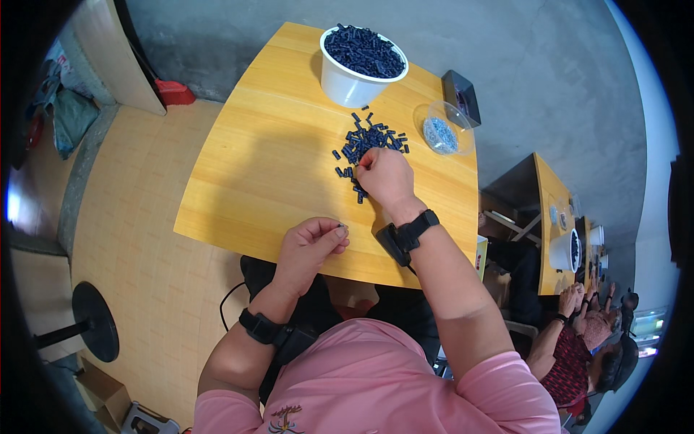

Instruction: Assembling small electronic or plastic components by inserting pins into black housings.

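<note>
A loose pile of small dark cylindrical pieces (pixel 371 137) is spread on the wooden table (pixel 253 159). My right hand (pixel 388 179) is over the pile's near side, its fingers curled closed among the pieces. Whatever it grips is hidden beneath the fingers. Closer to the table's front edge, my left hand (pixel 312 248) is closed in a pinch between thumb and forefinger. A tiny dark bit shows at those fingertips, too small to name. Behind the pile stands a white bucket (pixel 354 87), heaped with more of the same dark pieces.
To the right of the pile sit a clear round tub (pixel 463 137) of small pale-blue pieces and a black tray (pixel 463 94). At far right, other people (pixel 578 340) work at another table (pixel 546 217). A red dustpan (pixel 174 92) is by the wall.
</note>
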The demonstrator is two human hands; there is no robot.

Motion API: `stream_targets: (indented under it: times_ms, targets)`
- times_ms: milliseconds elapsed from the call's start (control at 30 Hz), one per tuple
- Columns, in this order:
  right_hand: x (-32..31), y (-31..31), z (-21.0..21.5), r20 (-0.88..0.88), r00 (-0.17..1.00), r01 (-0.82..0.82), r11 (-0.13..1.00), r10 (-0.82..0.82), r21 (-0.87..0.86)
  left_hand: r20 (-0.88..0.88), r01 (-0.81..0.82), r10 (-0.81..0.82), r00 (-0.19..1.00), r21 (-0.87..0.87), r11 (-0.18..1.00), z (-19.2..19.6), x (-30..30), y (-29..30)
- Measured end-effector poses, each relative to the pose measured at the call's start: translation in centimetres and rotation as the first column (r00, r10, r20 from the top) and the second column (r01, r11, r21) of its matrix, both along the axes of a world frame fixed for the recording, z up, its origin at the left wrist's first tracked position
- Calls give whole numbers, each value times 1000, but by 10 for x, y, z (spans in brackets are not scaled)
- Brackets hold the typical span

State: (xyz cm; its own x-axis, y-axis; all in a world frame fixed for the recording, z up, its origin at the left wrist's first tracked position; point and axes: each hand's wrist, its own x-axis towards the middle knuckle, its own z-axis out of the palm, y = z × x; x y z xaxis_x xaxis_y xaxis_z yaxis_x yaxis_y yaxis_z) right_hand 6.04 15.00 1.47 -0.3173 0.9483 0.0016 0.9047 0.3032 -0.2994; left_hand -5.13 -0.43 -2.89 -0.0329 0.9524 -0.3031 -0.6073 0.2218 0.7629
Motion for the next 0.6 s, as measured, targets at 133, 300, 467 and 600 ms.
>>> stream_targets:
  times_ms: [133, 300, 467, 600]
  targets:
    - [-1, 3, 0, 21, 1000, 17, 999, -17, -30, 9, -11, 11, 1000, 3, 1000, 4, 1, 0]
    - [6, -3, 5, -2, 1000, -1, 1000, 1, 25, 6, -5, 5, 1000, 7, 1000, -1, 1, 0]
    - [22, -3, 2, -45, 999, 24, 1000, -24, 4, -22, -19, 18, 1000, -2, 1000, 2, 2, 0]
    - [26, 1, 1, -126, 989, 76, 996, -80, -35, -25, -24, 25, 999, 4, 1000, 3, 2, 0]
